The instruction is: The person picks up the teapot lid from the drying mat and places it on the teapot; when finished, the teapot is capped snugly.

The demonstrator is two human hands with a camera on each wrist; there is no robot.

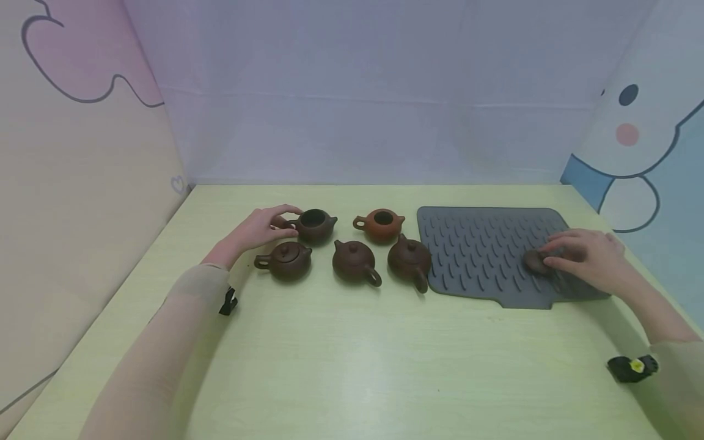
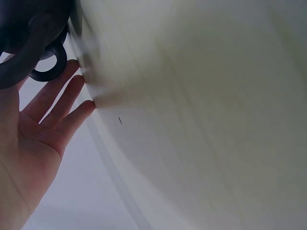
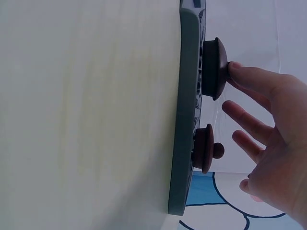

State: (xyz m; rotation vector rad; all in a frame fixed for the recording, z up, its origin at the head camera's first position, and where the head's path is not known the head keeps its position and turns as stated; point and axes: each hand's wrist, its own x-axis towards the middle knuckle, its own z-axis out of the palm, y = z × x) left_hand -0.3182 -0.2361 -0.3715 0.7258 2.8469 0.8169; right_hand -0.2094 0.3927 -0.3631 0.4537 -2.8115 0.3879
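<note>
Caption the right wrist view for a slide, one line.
Right hand pinches the top of a dark lid on a gray mat, a second lid beside it.

matt teapots (image 1: 317, 233), ridged rubbery mat (image 1: 474, 244)

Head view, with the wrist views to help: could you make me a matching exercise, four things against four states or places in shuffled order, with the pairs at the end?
Things
1. Left hand
2. Right hand
3. Reddish-brown teapot
4. Mat

States or places
A. Stands lidless, away from both hands
B. Pinching a lid at its top
C. Grey and ridged, at the right of the table
D. At the handle end of the dark lidless teapot

Pairs: 1-D, 2-B, 3-A, 4-C
</note>
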